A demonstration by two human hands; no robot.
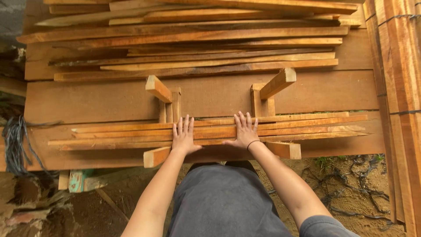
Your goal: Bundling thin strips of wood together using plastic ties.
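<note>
A loose heap of long thin wooden strips (193,44) lies across the far part of the broad planks (109,98), ends uneven. At the right edge stand bundled laths (397,87), tied round with dark wire. A tangle of dark cord (15,140) hangs at the near left, beside weathered timber offcuts (26,202). Bare sandy ground (351,202) at the near right carries scattered dark wire loops and a small green weed (324,162).
</note>
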